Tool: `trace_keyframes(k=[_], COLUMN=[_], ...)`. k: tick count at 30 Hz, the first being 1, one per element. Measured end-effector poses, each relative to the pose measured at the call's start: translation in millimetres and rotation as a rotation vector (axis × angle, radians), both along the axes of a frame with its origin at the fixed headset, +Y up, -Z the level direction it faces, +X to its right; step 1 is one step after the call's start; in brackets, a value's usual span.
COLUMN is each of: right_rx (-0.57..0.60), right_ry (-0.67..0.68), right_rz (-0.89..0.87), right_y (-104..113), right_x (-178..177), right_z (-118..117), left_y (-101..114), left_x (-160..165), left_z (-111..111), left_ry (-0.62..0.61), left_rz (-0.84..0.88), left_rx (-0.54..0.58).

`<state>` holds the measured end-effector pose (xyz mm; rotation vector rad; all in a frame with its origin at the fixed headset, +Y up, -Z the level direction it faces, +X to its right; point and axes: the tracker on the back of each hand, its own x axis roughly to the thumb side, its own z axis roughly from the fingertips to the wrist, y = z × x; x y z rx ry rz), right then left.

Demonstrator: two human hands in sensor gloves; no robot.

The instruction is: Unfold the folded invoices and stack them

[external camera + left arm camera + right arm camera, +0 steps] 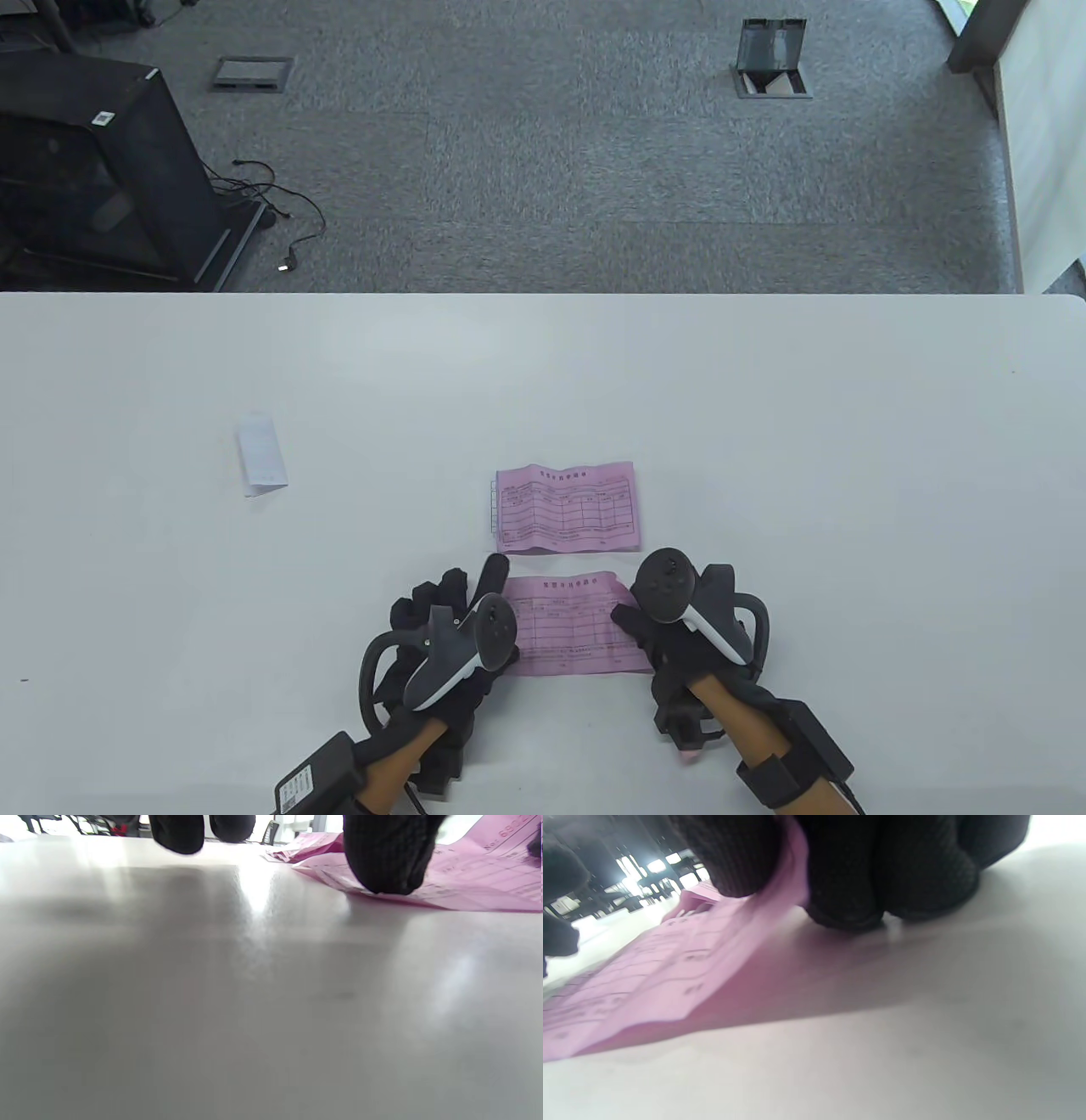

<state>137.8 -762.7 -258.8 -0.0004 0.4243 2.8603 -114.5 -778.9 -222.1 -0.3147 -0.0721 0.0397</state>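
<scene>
Near invoice (567,626), pink, lies open at the table's (764,407) front edge, between your hands. Your right hand (679,632) pinches its right edge, thumb over and fingers under, lifting that side slightly, probably to carry it. Your left hand (441,628) rests a fingertip (388,861) on the left edge, other fingers loose and clear of the table, seemingly to steady the sheet. Far invoice (566,508), also open, lies just beyond: the likely stack base. A folded white slip (261,453) waits well apart to the left. Nothing lies between the two pink sheets.
</scene>
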Motion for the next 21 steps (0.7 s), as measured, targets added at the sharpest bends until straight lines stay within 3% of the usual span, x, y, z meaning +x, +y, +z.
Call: trace_keyframes(k=[2,5,9,11,13,16,21], right_rx=[-0.028,0.047,0.292,0.383,0.400,0.354,0.227], right_ry=[-0.023,-0.097,-0.134,-0.008,0.137,0.352,0.450], right_rz=[-0.013,-0.044,-0.042,-0.032,0.012,0.134,0.223], right_y=[2.6,12.2,35.2,40.7,37.2,18.2,-6.8], right_x=[9.8,25.9,25.8,8.1,-19.9,-65.3,-105.5], right_z=[-3.2,-4.4,5.9,15.0,26.1,39.4,40.1], left_y=[-2.3,-5.4,-6.6,-6.1,-6.3,-6.5,-7.0], left_x=[-3.5,-8.9,-9.8,-9.1,-8.9,-10.2,-11.2], left_z=[-3.7,-7.0,-8.5,-9.1,-8.8,-8.2,-7.3], left_ry=[0.017,0.046,0.031,0.029,0.025,0.017,0.006], left_rz=[0.014,0.080,0.088,0.087,0.087,0.087,0.079], left_rx=[-0.053,-0.121,-0.152,-0.161,-0.159,-0.158,-0.156])
